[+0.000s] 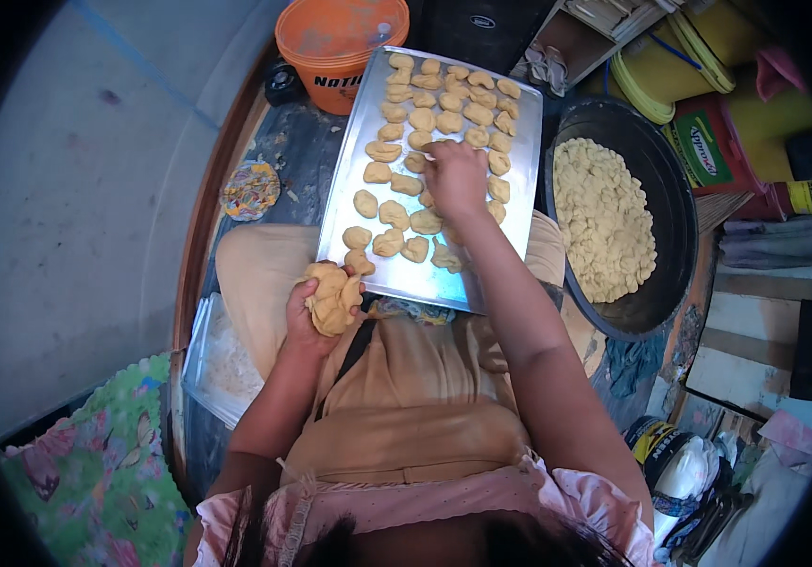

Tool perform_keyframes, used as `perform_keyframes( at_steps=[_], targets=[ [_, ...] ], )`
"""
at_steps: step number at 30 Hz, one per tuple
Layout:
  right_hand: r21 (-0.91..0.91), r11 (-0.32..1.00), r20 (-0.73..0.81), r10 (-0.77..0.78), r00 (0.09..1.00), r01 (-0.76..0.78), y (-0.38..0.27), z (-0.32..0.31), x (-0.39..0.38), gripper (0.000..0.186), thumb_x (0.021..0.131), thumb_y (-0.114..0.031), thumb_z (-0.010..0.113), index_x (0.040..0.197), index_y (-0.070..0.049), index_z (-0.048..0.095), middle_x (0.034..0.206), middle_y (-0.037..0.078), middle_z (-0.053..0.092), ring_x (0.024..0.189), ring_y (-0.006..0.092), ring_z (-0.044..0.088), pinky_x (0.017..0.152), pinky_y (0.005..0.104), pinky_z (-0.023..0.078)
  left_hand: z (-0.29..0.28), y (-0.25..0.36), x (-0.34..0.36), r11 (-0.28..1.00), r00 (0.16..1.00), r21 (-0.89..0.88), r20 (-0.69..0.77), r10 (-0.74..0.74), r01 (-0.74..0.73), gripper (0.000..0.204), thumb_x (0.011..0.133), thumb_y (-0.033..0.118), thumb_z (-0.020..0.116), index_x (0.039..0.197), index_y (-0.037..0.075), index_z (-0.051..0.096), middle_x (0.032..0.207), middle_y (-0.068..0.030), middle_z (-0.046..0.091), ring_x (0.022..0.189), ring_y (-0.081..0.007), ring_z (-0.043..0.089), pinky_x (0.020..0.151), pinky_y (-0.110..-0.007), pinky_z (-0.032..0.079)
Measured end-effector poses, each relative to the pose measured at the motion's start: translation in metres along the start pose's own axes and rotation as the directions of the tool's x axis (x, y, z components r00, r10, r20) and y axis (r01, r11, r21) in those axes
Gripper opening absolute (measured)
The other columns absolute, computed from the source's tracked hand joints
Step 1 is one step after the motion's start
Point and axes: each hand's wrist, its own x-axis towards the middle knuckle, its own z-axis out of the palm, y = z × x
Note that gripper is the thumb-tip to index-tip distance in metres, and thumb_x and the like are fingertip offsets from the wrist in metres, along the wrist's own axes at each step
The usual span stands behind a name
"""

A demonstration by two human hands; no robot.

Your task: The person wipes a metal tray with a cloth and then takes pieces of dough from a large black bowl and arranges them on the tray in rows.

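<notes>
Low in the centre-left of the frame, a lump of yellow dough (332,297) is gripped by the left hand (309,317), its fingers (353,295) curled round the lump just at the near edge of the metal tray (347,151). The tray is rested on the lap, across the tan trousers (264,274). Above it, at the middle of the frame, the right hand (456,178) is laid over the rows of shaped dough pieces (422,119), fingers bent down onto a piece; whether one is pinched cannot be told. To the right of the tray a black basin (670,203) is filled with pale dough bits (602,217). At the upper centre an orange bucket (340,47) is seen beyond the tray.
</notes>
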Motion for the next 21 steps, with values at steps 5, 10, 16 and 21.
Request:
perform_keyframes(
  at_steps=[5,10,16,21],
  targets=[
    [-0.018,1.000,0.067,0.016,0.998,-0.014,0.014,-0.016,-0.007,0.024,0.075,-0.019,0.070,0.099,-0.015,0.068,0.092,0.002,0.064,0.093,0.0224,0.055,0.083,0.0374,0.036,-0.001,-0.001,-0.001,1.000,1.000,0.030,-0.012,-0.002,0.003,0.037,0.083,0.032,0.057,0.113,0.010,0.054,0.115,-0.0161,0.055,0.098,-0.0343,0.057,0.065,-0.039,0.053],
    [0.028,0.999,0.048,-0.031,0.998,0.030,0.031,-0.017,-0.009,0.025,0.074,-0.021,0.071,0.097,-0.014,0.069,0.092,0.004,0.064,0.093,0.0238,0.056,0.082,0.0388,0.037,-0.004,-0.003,0.002,0.999,1.000,-0.033,0.014,-0.011,0.011,0.039,0.083,0.030,0.058,0.115,0.009,0.055,0.115,-0.0173,0.057,0.098,-0.0386,0.059,0.064,-0.041,0.054],
    [0.041,0.999,0.272,-0.016,0.962,0.005,0.037,-0.050,-0.036,0.027,0.073,-0.022,0.071,0.097,-0.011,0.067,0.094,0.005,0.064,0.091,0.0253,0.058,0.081,0.0391,0.040,-0.003,-0.001,0.000,0.999,1.000,-0.038,-0.006,-0.001,0.000,0.039,0.082,0.031,0.059,0.116,0.010,0.055,0.115,-0.0168,0.057,0.100,-0.0382,0.058,0.065,-0.041,0.054],
    [0.065,0.998,0.147,-0.038,0.988,0.028,0.041,-0.038,-0.049,0.024,0.076,-0.023,0.070,0.096,-0.012,0.068,0.095,0.005,0.064,0.092,0.0239,0.058,0.082,0.0388,0.039,-0.002,-0.003,0.002,0.999,0.999,-0.022,0.022,-0.025,0.026,0.039,0.082,0.031,0.059,0.115,0.011,0.055,0.114,-0.0163,0.057,0.100,-0.0376,0.058,0.065,-0.040,0.054]
  ],
)
